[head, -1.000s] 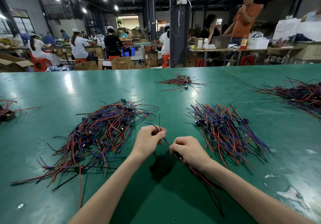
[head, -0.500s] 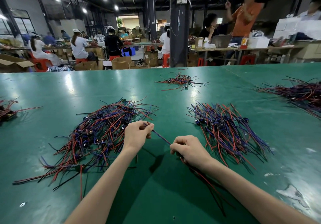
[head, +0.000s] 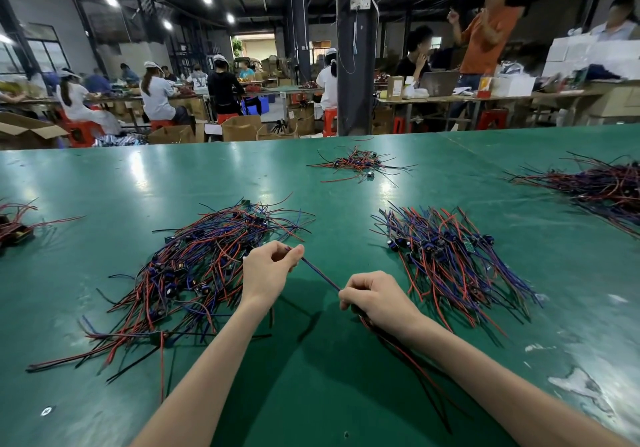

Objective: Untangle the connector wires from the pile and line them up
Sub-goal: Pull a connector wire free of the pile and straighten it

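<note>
We see our left hand [head: 268, 270] pinching a blue wire [head: 320, 272], our right hand [head: 375, 299] gripping its other stretch, wire held above the green desk [head: 104, 183], between the tangled pile [head: 194, 273] and the straighter pile [head: 446, 256]

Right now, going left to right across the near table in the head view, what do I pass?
Tangled pile → left hand → held wire → right hand → lined-up pile.

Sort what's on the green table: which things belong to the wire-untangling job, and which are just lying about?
In the job: left hand, right hand, held wires, tangled pile, straightened pile.
Lying about: far small bundle, right-edge heap, left-edge wires.
</note>
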